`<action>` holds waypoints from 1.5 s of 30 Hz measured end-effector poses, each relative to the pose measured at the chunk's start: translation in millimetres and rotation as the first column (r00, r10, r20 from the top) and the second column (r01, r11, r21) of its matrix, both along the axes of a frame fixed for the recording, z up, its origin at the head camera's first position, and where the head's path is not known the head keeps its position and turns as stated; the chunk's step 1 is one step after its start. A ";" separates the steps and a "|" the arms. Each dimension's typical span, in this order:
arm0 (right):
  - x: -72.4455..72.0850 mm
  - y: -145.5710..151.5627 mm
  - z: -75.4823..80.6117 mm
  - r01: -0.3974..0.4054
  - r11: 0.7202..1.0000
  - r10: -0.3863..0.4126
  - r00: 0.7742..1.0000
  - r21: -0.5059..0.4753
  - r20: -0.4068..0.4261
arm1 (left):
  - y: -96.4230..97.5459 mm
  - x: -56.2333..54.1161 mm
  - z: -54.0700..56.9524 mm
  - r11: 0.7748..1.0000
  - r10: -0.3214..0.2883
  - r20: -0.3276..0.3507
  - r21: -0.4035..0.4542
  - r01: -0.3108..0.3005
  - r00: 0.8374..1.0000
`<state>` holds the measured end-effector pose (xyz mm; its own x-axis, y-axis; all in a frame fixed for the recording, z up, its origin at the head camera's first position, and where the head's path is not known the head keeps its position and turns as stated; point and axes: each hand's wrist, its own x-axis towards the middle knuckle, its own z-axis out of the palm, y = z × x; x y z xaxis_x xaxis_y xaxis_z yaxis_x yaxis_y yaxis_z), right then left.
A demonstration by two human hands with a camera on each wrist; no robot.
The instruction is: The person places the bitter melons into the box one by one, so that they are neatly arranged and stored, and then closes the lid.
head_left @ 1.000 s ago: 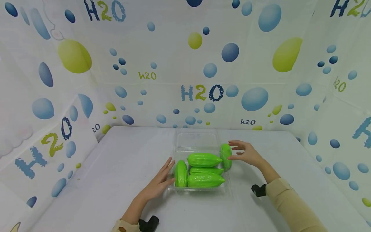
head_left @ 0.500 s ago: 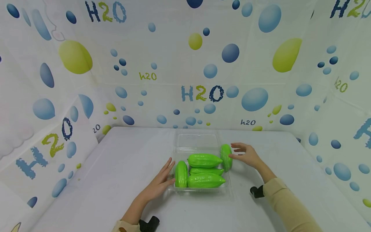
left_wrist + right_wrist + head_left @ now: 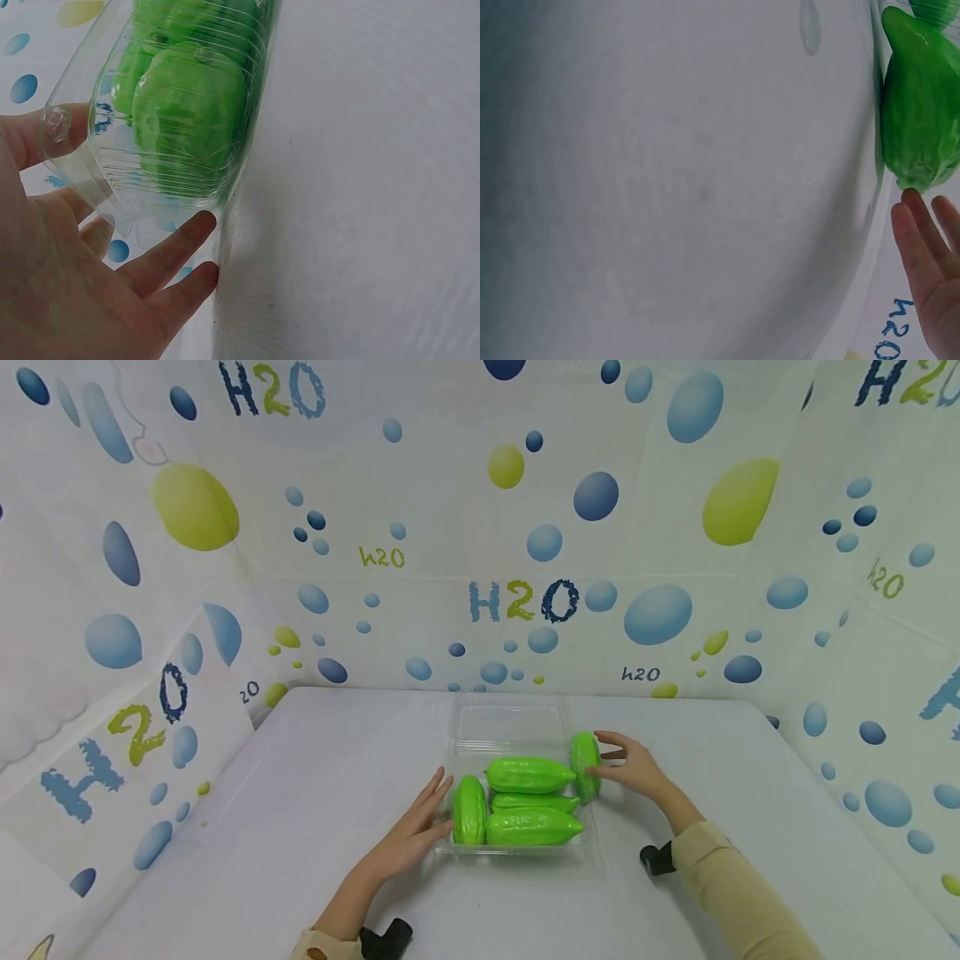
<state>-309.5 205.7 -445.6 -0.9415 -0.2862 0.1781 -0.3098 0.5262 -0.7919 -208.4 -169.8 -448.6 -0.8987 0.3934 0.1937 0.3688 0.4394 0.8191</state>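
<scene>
In the head view, a clear plastic clamshell box (image 3: 517, 850) holds several glossy green fruits, long with a pointed tip: one upright fruit (image 3: 469, 810) at its left, the others lying crosswise. Another green fruit (image 3: 584, 767) lies lengthwise at the box's right side. My left hand (image 3: 411, 831) has its fingers spread along the box's left wall; the left wrist view shows fingertips (image 3: 204, 219) right at the lower edge of the clear plastic (image 3: 120, 172). My right hand (image 3: 633, 766) is at the right-hand fruit, its thumb overlapping it. Loosely extended fingers (image 3: 909, 232) reach the fruit's blunt end (image 3: 919, 169) in the right wrist view.
The box's clear lid (image 3: 512, 720) is folded back, flat, behind the fruits. Under everything is a white tabletop (image 3: 322, 760). A curtain (image 3: 435, 485) printed with blue and yellow-green drops surrounds its back and sides.
My right wrist and forearm have shifted slightly left, and the thumb now overlaps the right-hand fruit a little more. The left hand, box and fruits keep their places.
</scene>
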 end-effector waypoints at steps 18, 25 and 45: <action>-0.2 -10.3 2.5 -0.006 0.982 -0.004 0.999 0.191 0.053 | -2.5 -2.6 -6.0 0.999 -0.016 0.001 0.035 0.016 1.000; -1.0 -9.4 1.6 0.017 0.974 -0.028 0.999 0.227 0.047 | -2.6 -2.3 -6.7 1.000 -0.020 0.001 0.024 0.020 1.000; -2.7 -19.6 5.8 0.193 0.950 -0.225 0.968 0.246 0.109 | -3.0 -3.3 -6.0 1.000 -0.015 0.025 0.006 0.014 1.000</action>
<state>-312.1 186.0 -439.8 -0.9952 -0.0982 -0.0017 -0.0720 0.7411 -0.6675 -211.7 -172.8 -454.6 -0.8976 0.4052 0.1734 0.3542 0.4290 0.8310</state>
